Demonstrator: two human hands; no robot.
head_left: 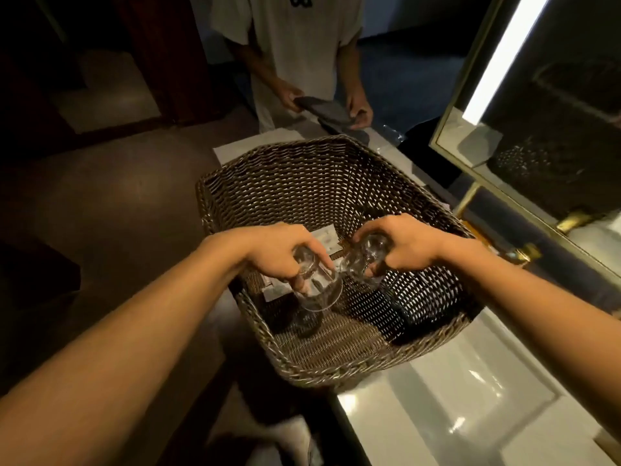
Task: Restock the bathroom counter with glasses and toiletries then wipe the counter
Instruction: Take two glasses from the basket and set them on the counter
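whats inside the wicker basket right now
Inside the wicker basket, both hands grip clear glasses: left hand on one glass, right hand on another. A pale flat packet and dark items lie below, partly covered by the hands.

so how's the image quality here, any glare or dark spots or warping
Head view: dim overall, the floor at left nearly black; bright glare from the mirror's light strip and reflections on the white counter; wide-angle lens bends the basket and stretches the forearms; the glasses in the left hand and right hand look slightly soft.
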